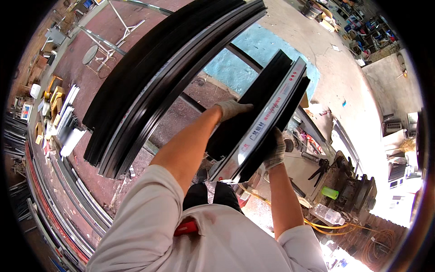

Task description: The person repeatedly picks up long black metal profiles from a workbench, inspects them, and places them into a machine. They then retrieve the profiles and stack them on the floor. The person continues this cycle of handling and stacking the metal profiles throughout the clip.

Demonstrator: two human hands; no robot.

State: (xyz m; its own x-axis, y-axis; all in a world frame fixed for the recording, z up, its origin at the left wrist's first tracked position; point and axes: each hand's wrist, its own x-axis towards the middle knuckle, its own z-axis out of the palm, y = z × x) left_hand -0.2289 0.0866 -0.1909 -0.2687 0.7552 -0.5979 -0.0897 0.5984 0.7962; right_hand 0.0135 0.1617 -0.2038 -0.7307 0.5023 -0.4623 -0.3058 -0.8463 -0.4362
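A short bundle of black metal profiles point(247, 113), with a silvery printed film strip along it, is held tilted in front of my body. My left hand point(232, 110), in a pale work glove, is closed on its left edge with the thumb over the top. On its right side my right hand point(275, 152), gloved too, grips from beside and below; some of its fingers are hidden by the bundle. Just left of the bundle, a stack of long black profiles point(167, 86) lies across the dark bars of a rack point(244, 57).
A caulking gun point(321, 170), a green container point(330, 192) and a clear plastic bottle point(328, 214) are at the right, by a yellow hose point(333, 230). More long profiles point(79, 195) line the left. A round stool point(90, 55) stands at the far left.
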